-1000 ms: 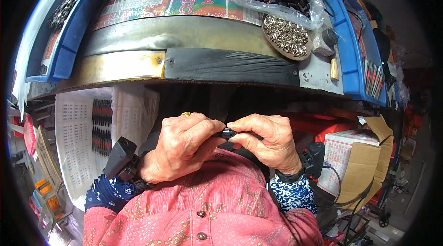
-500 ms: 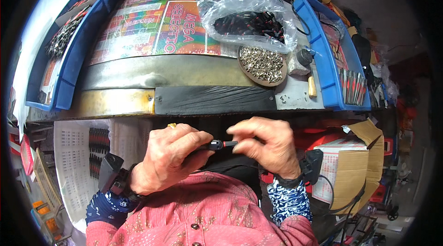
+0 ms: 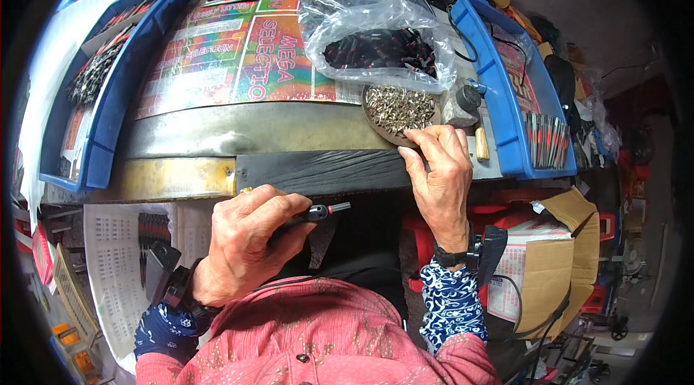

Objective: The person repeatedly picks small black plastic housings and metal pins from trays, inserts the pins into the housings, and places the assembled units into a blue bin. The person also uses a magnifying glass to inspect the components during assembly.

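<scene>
Black handle [image 3: 316,213] is clamped by the left hand [image 3: 249,242] alone, the right hand [image 3: 442,172] having moved to metal pieces [image 3: 397,107], finger closure indeterminable.

A pink shirt [image 3: 325,320] with a scattered tan pattern and dark buttons [image 3: 303,358], navy cuff [image 3: 166,331] at left, blue-and-white scrolled cuff [image 3: 453,309] at right, black strapped wrist units [image 3: 163,269], and a gold ring [image 3: 246,190] on the left fingers [image 3: 285,204].

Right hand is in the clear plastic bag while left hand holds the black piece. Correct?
No: the right hand is at the round dish of small metal parts, not in the clear plastic bag, as the head view shows. The left hand does hold the black piece.
</scene>
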### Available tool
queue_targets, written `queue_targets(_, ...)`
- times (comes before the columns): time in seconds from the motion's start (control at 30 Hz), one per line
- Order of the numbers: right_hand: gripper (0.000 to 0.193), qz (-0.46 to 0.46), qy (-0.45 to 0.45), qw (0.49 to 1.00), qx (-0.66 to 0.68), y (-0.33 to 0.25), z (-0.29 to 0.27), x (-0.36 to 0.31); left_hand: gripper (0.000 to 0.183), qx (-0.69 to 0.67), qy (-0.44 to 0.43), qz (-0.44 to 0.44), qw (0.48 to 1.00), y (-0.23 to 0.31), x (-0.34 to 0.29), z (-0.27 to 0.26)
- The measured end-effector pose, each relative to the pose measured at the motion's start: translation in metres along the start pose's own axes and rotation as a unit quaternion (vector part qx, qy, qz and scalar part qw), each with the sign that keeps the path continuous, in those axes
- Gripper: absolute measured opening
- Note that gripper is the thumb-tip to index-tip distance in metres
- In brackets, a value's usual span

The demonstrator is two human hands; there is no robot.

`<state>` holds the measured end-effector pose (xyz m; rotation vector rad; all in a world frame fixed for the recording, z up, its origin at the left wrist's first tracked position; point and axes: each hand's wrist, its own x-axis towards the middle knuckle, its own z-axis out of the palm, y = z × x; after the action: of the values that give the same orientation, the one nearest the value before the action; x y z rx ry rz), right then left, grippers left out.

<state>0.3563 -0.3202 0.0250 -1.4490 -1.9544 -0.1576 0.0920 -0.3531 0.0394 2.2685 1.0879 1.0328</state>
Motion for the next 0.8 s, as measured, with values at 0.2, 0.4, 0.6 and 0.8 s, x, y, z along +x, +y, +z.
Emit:
queue_targets(0.2, 0.029, -0.002, 0.006, 1.0, -0.005, -0.002, 0.005, 0.0, 0.028, 0.003, -0.002, -0.003, 1.0, -0.002, 0.003, 0.0)
queue_targets(0.4, 0.028, -0.016, -0.001, 1.0, -0.017, -0.007, 0.008, 0.003, 0.028, 0.01, -0.005, -0.004, 1.0, -0.002, 0.005, 0.002)
queue_targets(0.6, 0.019, -0.02, -0.021, 1.0, 0.002, -0.006, 0.006, 0.009, 0.025, 0.01, 0.005, 0.007, 1.0, -0.002, 0.004, 0.003)
queue_targets(0.8, 0.006, 0.002, -0.046, 0.997, 0.064, -0.004, 0.006, 0.02, 0.024, -0.008, 0.003, 0.003, 1.0, 0.0, 0.0, 0.002)
